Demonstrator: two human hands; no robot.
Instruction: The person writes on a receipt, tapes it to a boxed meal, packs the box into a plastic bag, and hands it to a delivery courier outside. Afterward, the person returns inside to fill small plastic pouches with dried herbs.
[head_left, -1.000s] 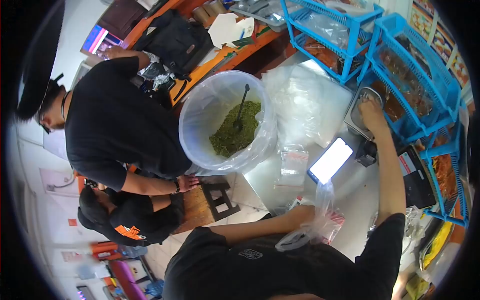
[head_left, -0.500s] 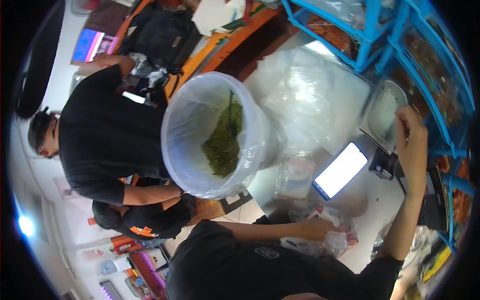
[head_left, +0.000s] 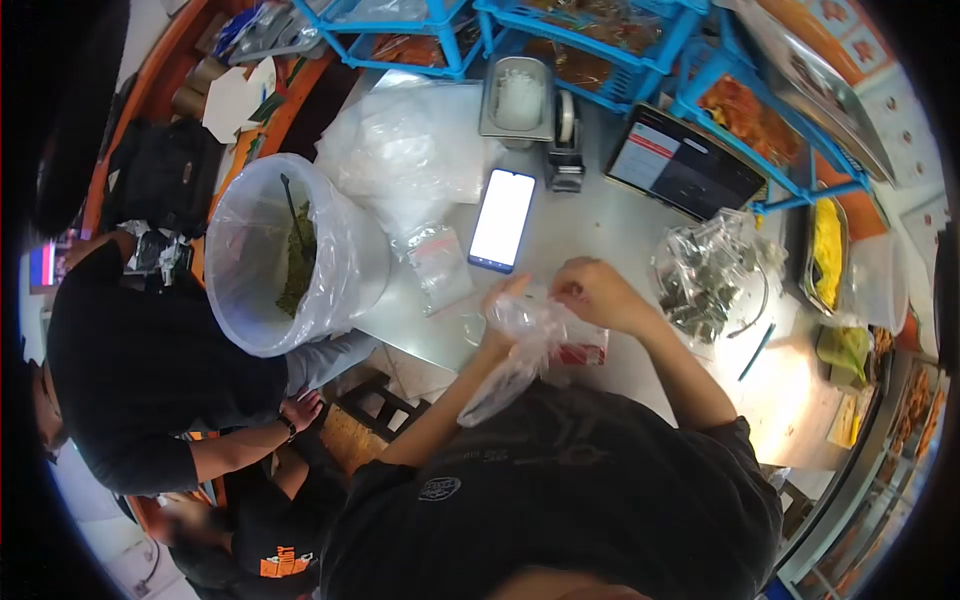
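My left hand (head_left: 503, 308) is closed around a clear plastic bag (head_left: 530, 320), held in front of my chest above the metal table. Part of the bag hangs down past my wrist. Close by on the right, my right hand (head_left: 598, 292) has its fingers curled and pinched together at the bag's edge. What lies between those fingertips is too small to make out. Under the bag is a small red and white packet (head_left: 582, 350), partly covered. A phone with a bright white screen (head_left: 502, 220) lies just beyond my hands.
A large lined bucket (head_left: 350, 250) with green shreds stands left, beside a co-worker (head_left: 150, 370). Clear bags (head_left: 400, 135) are piled behind. Farther back are a metal tin of white contents (head_left: 520, 97), a tape dispenser (head_left: 565, 150), a tablet (head_left: 680, 165) and blue racks (head_left: 590, 85).
My right hand has left the metal tin and come back beside the bag in my left hand. The camera view has turned, bringing the tablet and the table's right side into sight.
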